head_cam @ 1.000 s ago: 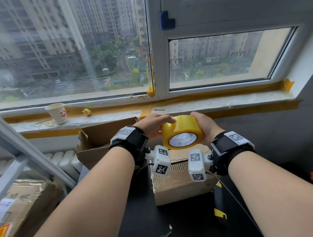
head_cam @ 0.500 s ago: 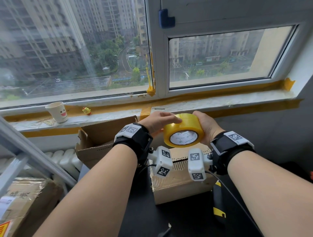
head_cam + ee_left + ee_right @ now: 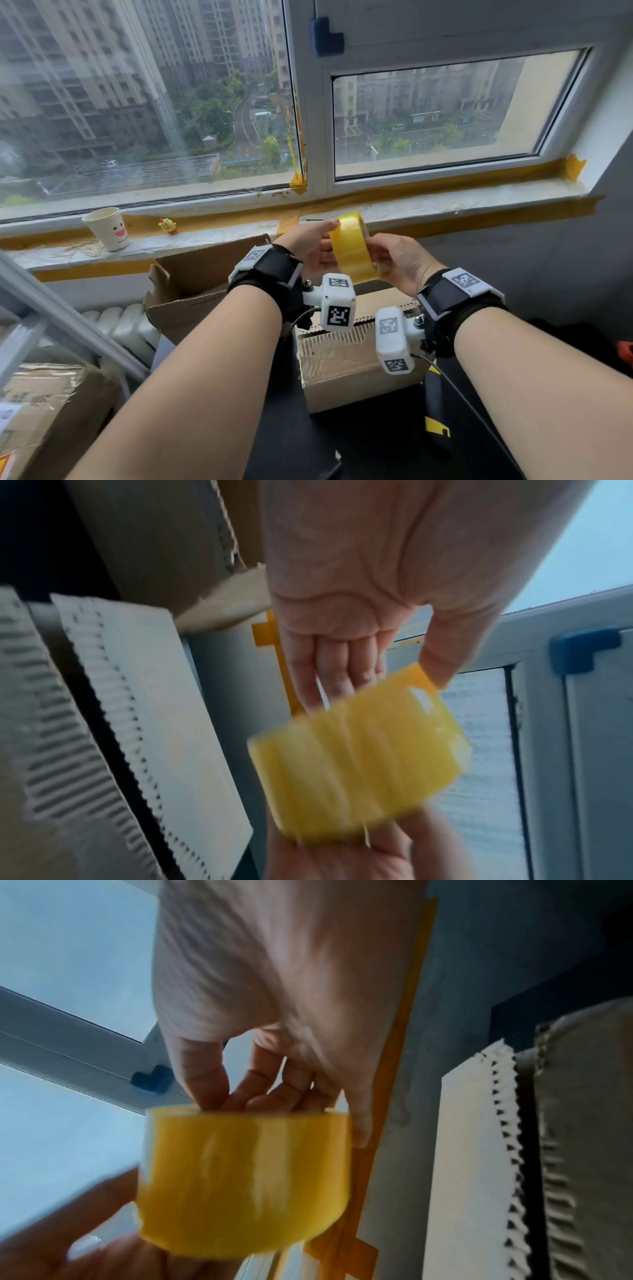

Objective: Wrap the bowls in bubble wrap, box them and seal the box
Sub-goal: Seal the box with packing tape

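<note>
A yellow tape roll (image 3: 354, 255) hangs in the air between my two hands, turned edge-on above the small cardboard box (image 3: 346, 370). My left hand (image 3: 313, 245) holds the roll's left face, with the thumb on the rim and the fingers behind it (image 3: 342, 656). My right hand (image 3: 394, 263) grips the other side, its fingers curled into the roll's core (image 3: 274, 1069). Both wrist views show the roll blurred (image 3: 359, 764) (image 3: 243, 1177). The box stands on the black table with its torn-edged top flaps down. No bowls or bubble wrap are in sight.
A larger open cardboard box (image 3: 205, 274) stands behind and to the left. On the windowsill (image 3: 445, 209) sit a paper cup (image 3: 108, 228) and a small yellow toy (image 3: 167, 225). A taped carton (image 3: 44, 411) and a white radiator (image 3: 120, 325) lie low on the left.
The tape roll has turned from showing its white core face to edge-on and has risen a little toward the window. Both hands shifted round it.
</note>
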The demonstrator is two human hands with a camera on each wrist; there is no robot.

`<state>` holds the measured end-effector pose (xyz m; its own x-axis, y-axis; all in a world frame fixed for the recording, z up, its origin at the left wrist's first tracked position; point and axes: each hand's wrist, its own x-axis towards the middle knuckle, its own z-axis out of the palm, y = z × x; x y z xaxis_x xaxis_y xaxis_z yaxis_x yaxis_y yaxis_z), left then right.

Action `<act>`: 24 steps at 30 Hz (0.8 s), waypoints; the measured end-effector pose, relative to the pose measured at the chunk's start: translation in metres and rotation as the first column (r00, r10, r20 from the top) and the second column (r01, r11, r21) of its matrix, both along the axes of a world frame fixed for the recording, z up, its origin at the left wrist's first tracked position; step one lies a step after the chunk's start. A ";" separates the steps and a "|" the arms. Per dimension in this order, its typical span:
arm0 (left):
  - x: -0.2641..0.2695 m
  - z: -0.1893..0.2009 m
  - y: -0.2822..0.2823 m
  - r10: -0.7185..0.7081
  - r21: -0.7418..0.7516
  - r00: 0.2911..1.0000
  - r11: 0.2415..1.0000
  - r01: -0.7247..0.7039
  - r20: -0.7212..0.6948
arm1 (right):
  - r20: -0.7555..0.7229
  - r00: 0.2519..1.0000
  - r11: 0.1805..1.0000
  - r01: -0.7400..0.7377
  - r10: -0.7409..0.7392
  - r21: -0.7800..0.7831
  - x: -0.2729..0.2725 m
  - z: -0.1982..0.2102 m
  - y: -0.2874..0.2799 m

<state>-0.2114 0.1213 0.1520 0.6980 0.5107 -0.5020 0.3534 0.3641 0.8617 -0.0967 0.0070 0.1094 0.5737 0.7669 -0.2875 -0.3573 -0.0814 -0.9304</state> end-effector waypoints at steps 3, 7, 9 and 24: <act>0.004 0.002 -0.002 0.030 0.098 0.999 0.995 -0.032 0.022 | 0.273 0.962 0.990 0.060 -0.024 -0.124 0.004 -0.003 0.002; 0.003 -0.006 -0.005 -0.007 0.170 0.999 0.985 0.015 -0.050 | 0.725 0.688 0.950 0.203 0.035 -0.238 0.016 0.001 0.002; 0.000 -0.010 -0.006 -0.053 0.156 0.996 0.986 0.063 -0.065 | 0.805 0.565 0.937 0.150 0.180 -0.314 0.015 0.005 0.001; -0.008 -0.008 -0.009 -0.194 0.147 0.980 0.971 0.187 0.038 | 0.766 0.530 0.881 0.069 0.365 -0.468 0.013 -0.008 -0.003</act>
